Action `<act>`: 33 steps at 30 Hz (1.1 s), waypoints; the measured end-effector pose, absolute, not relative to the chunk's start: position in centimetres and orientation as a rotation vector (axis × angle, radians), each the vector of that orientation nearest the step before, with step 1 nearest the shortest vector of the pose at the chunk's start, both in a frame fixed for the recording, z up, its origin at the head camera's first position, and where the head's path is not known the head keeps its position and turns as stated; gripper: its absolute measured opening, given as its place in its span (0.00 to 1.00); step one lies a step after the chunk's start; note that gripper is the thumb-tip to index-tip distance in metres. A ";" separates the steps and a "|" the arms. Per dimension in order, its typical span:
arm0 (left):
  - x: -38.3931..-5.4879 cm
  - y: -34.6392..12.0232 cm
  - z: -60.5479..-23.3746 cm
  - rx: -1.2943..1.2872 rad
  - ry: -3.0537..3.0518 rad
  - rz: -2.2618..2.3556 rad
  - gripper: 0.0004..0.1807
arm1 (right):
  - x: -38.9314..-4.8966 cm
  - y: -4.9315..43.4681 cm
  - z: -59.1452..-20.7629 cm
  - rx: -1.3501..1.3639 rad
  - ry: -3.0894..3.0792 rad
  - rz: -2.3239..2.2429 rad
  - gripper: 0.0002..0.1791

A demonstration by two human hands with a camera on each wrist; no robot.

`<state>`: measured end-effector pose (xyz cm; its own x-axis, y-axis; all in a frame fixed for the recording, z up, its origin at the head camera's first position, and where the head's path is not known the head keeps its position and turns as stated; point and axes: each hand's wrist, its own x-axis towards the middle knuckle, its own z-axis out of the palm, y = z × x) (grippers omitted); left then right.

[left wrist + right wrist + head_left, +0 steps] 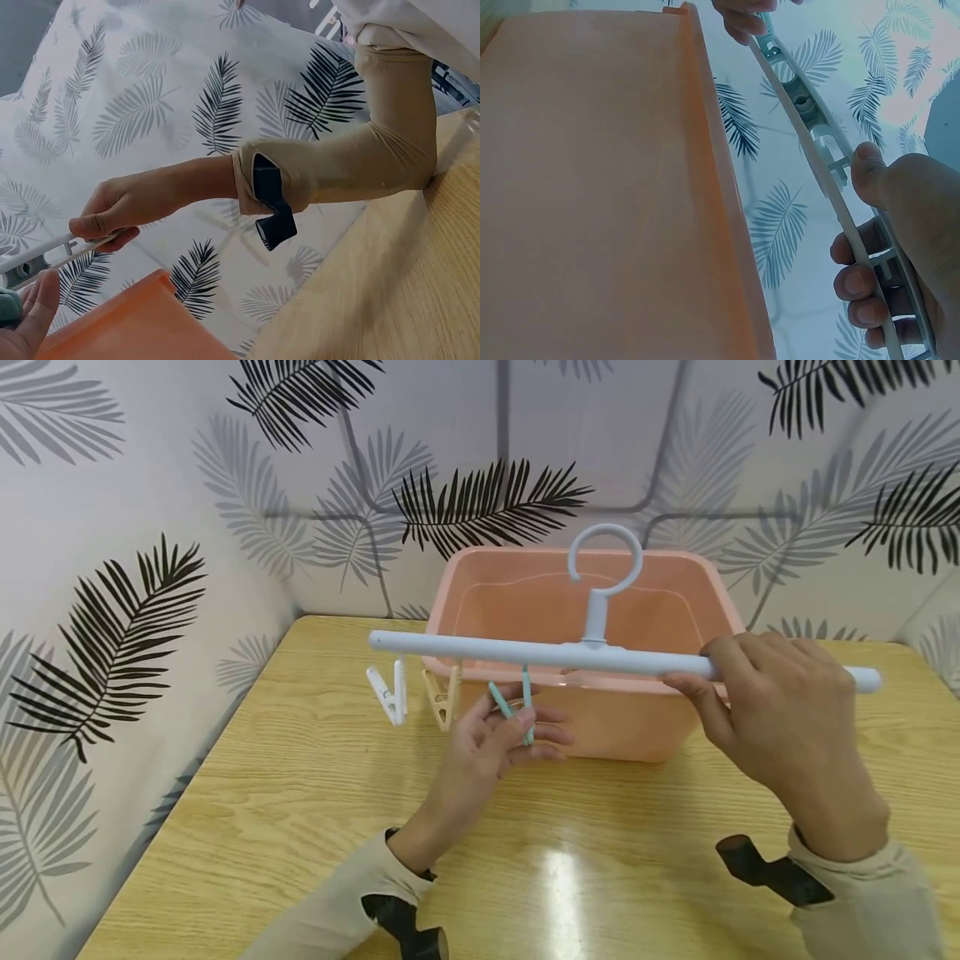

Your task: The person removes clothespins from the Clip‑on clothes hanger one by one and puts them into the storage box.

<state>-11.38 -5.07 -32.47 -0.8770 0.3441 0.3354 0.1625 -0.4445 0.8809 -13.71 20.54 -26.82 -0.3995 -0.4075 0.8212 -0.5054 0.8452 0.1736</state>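
A pale blue-white hanger (480, 647) with a round open hook is held up level in front of a pink tub. My right hand (787, 718) grips its bar near the right end, fingers curled underneath in the right wrist view. At the bar's underside my left hand (480, 756) pinches a teal clothespin (501, 700) between thumb and fingers. The clothespin's upper ends reach up close to the bar; whether it is attached is hard to tell. Farther left, a white clothespin (400, 689) and a yellow clothespin (442, 702) hang below the bar.
The pink tub (600, 718) stands on the wooden table (300, 810) against the back, behind the hanger. Leaf-patterned cloth (262, 552) covers the wall behind and at the left. Black camera straps (405, 927) sit on the sleeves.
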 end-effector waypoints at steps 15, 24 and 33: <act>-11.8 -7.3 -29.1 0.908 2.638 1.932 0.03 | -14.1 20.5 -26.9 0.658 -2.096 0.158 0.36; -11.4 -6.8 -28.7 1.033 3.399 1.138 0.13 | -14.5 20.1 -26.9 0.693 -2.138 0.134 0.34; -12.2 -6.1 -28.8 1.024 3.563 1.008 0.07 | -15.1 19.6 -27.0 0.670 -2.103 0.132 0.34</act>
